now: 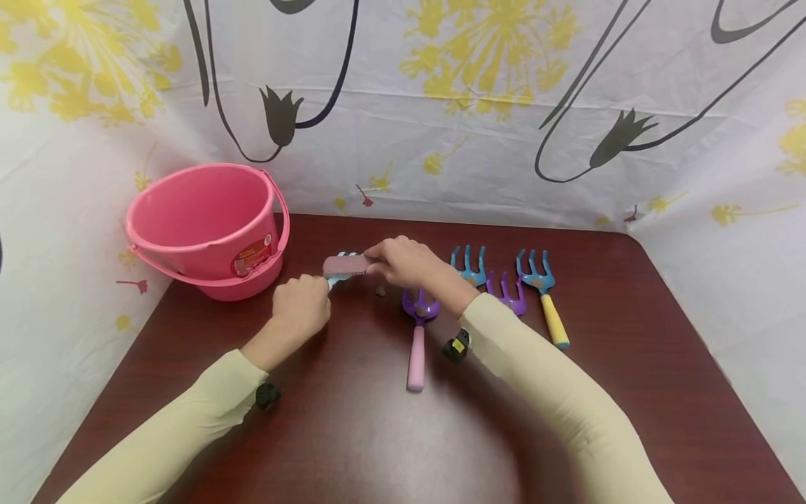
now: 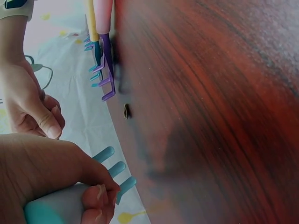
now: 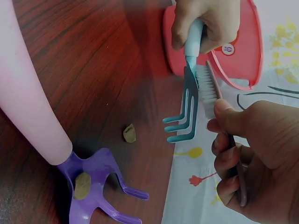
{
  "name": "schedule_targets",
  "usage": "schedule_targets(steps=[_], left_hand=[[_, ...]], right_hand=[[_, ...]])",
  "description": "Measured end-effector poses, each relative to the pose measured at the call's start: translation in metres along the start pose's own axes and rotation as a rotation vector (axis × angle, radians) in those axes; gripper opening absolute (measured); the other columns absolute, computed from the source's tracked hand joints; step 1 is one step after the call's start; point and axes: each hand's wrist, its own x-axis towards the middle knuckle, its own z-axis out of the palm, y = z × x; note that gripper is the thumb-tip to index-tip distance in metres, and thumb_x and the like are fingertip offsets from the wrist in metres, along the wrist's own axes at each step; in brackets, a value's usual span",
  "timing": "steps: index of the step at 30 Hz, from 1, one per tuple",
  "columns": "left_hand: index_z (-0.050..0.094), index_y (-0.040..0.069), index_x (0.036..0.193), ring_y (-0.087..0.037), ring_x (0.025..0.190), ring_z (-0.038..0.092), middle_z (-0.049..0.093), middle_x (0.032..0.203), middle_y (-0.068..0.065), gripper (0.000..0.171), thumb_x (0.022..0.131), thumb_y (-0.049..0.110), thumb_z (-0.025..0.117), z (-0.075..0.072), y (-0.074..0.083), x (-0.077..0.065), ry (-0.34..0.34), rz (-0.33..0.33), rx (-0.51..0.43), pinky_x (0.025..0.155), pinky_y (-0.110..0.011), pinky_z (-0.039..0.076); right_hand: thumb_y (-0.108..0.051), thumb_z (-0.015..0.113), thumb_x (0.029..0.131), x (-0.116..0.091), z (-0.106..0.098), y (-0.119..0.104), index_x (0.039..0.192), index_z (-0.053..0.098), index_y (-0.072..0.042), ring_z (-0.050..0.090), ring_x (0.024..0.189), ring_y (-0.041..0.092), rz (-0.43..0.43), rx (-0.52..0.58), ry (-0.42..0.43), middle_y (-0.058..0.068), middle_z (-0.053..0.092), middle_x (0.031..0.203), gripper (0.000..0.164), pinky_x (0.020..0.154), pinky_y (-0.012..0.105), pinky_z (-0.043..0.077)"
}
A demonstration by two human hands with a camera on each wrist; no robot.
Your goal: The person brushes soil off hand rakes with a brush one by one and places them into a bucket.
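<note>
The left hand (image 1: 301,308) has its grip curled round the handle of the light-blue fork (image 3: 190,84), whose tines extend toward one-thirty above the counter (image 1: 340,420). The right hand (image 1: 406,262) pinches the brush (image 1: 345,265), bristles against the fork. The pink bucket (image 1: 210,262) stands at the left hand's ten o'clock; a pink-handled purple fork (image 1: 418,344) lies at the right hand's six.

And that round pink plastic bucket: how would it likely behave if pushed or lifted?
The bucket looks thin-walled, so probably light. Its base seems narrower than its rim, so a high push might tip it. Its curved pink handle hangs lowered, so may swing.
</note>
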Motion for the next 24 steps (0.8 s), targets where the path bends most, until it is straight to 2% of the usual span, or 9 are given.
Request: schedule_targets(steps=[6, 11, 16, 20, 24], left_hand=[[0.066, 0.0, 0.084, -0.026, 0.053, 0.055, 0.056, 0.065, -0.01, 0.016, 0.088, 0.014, 0.071, -0.001, 0.0, 0.001, 0.002, -0.001, -0.009, 0.049, -0.041, 0.052], [0.066, -0.001, 0.085, -0.026, 0.053, 0.055, 0.055, 0.065, -0.01, 0.018, 0.088, 0.016, 0.072, 0.0, -0.001, 0.001, -0.014, -0.001, -0.012, 0.048, -0.04, 0.051], [0.068, -0.001, 0.088, -0.026, 0.052, 0.055, 0.056, 0.065, -0.01, 0.018, 0.088, 0.017, 0.072, 0.0, -0.003, 0.001, -0.012, -0.01, -0.008, 0.049, -0.04, 0.052], [0.067, -0.001, 0.087, -0.027, 0.052, 0.055, 0.055, 0.065, -0.01, 0.019, 0.088, 0.016, 0.072, -0.003, -0.005, 0.0, -0.002, -0.014, -0.017, 0.049, -0.041, 0.052], [0.066, -0.001, 0.084, -0.027, 0.052, 0.055, 0.055, 0.064, -0.01, 0.018, 0.087, 0.016, 0.072, -0.003, -0.007, 0.0, 0.004, -0.017, -0.017, 0.05, -0.042, 0.053]], right_hand=[[-0.03, 0.064, 0.102, 0.001, -0.002, 0.004, 0.123, 0.073, -0.019, 0.059, 0.08, 0.017, 0.039, -0.006, -0.004, -0.003, 0.07, 0.103, 0.026, 0.067, 0.038, 0.05], [-0.03, 0.063, 0.102, 0.002, -0.004, 0.015, 0.128, 0.071, -0.017, 0.063, 0.086, 0.017, 0.065, 0.0, 0.001, -0.001, 0.071, 0.112, 0.029, 0.074, 0.039, 0.051], [-0.033, 0.062, 0.103, 0.0, -0.01, 0.037, 0.128, 0.07, -0.016, 0.066, 0.092, 0.026, 0.185, 0.007, 0.071, 0.003, 0.07, 0.112, 0.031, 0.077, 0.046, 0.052], [-0.032, 0.062, 0.103, -0.008, -0.019, 0.06, 0.136, 0.065, -0.011, 0.065, 0.109, 0.033, 0.308, 0.047, 0.107, 0.011, 0.067, 0.127, 0.039, 0.086, 0.052, 0.052], [-0.028, 0.061, 0.104, -0.017, -0.025, 0.078, 0.139, 0.061, -0.007, 0.063, 0.112, 0.035, 0.357, 0.095, 0.108, 0.015, 0.063, 0.133, 0.041, 0.088, 0.051, 0.051]])
